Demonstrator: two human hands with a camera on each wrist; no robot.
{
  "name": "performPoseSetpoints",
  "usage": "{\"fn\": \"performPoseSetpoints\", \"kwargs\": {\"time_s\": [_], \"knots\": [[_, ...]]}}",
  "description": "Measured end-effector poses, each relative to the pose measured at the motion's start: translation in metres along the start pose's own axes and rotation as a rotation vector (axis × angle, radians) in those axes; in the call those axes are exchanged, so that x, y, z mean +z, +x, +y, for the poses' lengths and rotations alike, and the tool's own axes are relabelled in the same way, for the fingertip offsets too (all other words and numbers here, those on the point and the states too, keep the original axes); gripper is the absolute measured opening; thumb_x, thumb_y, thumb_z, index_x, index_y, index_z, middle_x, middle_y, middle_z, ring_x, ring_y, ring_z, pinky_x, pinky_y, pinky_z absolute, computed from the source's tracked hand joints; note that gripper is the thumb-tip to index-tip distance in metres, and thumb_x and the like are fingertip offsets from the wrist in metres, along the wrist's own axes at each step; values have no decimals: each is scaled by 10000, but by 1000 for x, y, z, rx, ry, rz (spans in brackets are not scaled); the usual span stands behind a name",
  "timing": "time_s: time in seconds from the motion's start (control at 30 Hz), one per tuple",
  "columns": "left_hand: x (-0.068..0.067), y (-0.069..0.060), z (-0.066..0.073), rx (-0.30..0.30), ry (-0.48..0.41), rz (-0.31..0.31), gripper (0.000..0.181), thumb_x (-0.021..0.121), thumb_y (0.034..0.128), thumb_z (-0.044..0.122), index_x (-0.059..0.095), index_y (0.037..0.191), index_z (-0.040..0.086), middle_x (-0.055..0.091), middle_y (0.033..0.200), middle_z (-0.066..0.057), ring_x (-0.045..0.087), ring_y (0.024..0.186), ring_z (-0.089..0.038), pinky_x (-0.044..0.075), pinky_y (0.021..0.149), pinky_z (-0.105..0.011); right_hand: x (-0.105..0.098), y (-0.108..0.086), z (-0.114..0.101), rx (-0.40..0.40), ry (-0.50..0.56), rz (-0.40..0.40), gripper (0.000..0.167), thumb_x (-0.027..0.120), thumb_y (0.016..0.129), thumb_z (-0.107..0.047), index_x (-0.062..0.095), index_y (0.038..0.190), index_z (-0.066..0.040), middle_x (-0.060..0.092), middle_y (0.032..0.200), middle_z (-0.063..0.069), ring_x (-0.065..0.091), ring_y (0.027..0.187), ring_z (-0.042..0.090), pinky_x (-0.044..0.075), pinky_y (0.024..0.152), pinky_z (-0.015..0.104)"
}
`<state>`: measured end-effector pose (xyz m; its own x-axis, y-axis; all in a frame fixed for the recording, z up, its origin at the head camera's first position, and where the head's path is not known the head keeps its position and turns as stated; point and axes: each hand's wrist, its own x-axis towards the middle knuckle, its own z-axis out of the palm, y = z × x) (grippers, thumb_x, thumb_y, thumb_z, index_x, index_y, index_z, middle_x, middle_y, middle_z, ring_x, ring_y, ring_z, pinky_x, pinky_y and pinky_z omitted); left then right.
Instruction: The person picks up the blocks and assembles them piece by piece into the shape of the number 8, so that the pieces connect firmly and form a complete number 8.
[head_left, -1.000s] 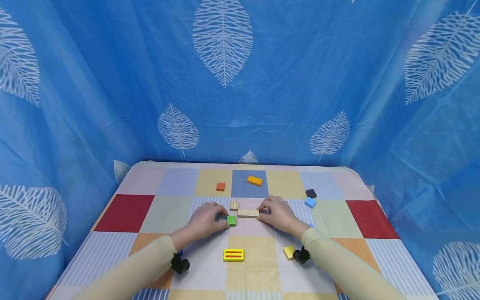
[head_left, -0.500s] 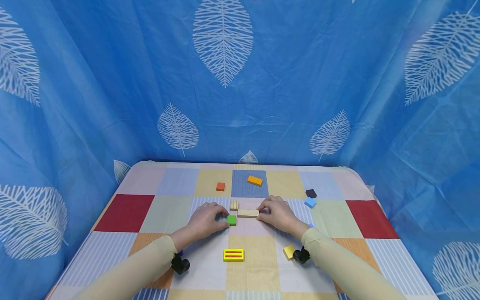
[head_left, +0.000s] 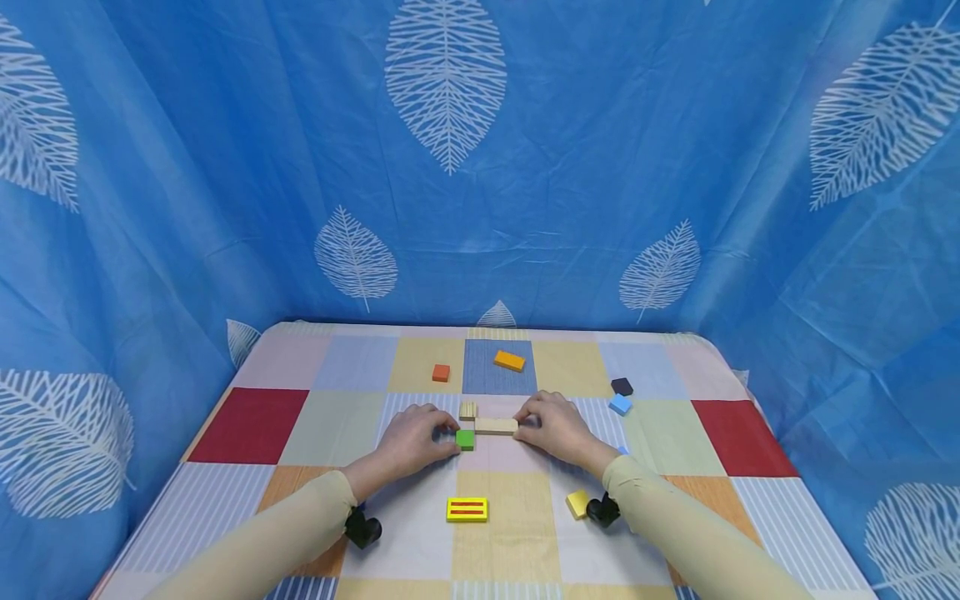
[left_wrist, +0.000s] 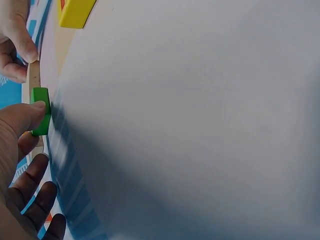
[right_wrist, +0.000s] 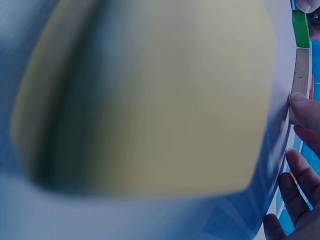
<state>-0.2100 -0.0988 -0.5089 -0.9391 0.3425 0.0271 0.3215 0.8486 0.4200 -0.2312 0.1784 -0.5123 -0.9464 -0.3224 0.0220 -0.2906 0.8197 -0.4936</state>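
My left hand (head_left: 414, 439) pinches a small green block (head_left: 465, 440) between thumb and finger, with the other fingers spread in the left wrist view. To the right, my right hand (head_left: 558, 428) pinches the right end of a long plain wooden block (head_left: 495, 427). The green block sits at the near left corner of the long block; whether they touch I cannot tell. Just behind them lies a small striped wooden block (head_left: 468, 410). In the right wrist view, the thumb rests on the wooden block (right_wrist: 300, 72), with the green block (right_wrist: 301, 30) beyond it.
Nearer me lies a yellow block with red stripes (head_left: 467, 510), and a plain yellow block (head_left: 577, 504) is by the right wrist. Farther back are a red-orange block (head_left: 441, 373), an orange block (head_left: 510, 361), a black block (head_left: 622, 387) and a blue block (head_left: 620, 405).
The left hand has shifted the green block very slightly right and away from me. The right hand and the long wooden block have stayed in place.
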Motion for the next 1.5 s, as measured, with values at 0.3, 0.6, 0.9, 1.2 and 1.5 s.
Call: {"fn": "performPoseSetpoints", "kwargs": {"time_s": [0.3, 0.6, 0.9, 1.2, 1.5], "knots": [[2, 1, -1, -10, -1, -4, 261, 838, 835, 382, 756, 1049, 258, 611, 960, 95, 511, 906, -152, 420, 809, -387, 0, -1, 0, -2, 0, 0, 163, 820, 877, -340, 767, 1013, -268, 616, 1100, -106, 544, 1096, 200, 400, 969, 471], [1, 2, 0, -20, -15, -18, 258, 836, 841, 379, 757, 1054, 258, 618, 968, 89, 508, 914, -155, 417, 826, -391, 0, -1, 0, -1, 1, -2, 163, 819, 876, -343, 765, 1012, -270, 615, 1101, -105, 540, 1084, 196, 400, 964, 471], [1, 1, 1, -20, -20, -17, 259, 839, 840, 380, 758, 1053, 257, 624, 975, 80, 508, 914, -158, 417, 828, -395, 1, 0, 0, 5, -7, 0, 172, 820, 875, -344, 769, 1018, -264, 618, 1104, -102, 542, 1099, 198, 401, 973, 469], [0, 1, 1, -14, -29, -17, 258, 839, 841, 375, 761, 1055, 256, 633, 982, 74, 513, 924, -164, 416, 838, -407, 2, 0, 2, 13, -4, -7, 174, 814, 879, -360, 765, 1021, -273, 614, 1113, -109, 535, 1114, 192, 396, 978, 456], [-2, 4, 2, -40, -66, -49, 272, 865, 822, 363, 763, 1049, 254, 626, 958, 93, 503, 939, -178, 399, 859, -423, 2, 1, 3, 10, -1, -7, 170, 816, 877, -355, 761, 1016, -272, 612, 1103, -112, 534, 1101, 189, 397, 965, 456]]}}
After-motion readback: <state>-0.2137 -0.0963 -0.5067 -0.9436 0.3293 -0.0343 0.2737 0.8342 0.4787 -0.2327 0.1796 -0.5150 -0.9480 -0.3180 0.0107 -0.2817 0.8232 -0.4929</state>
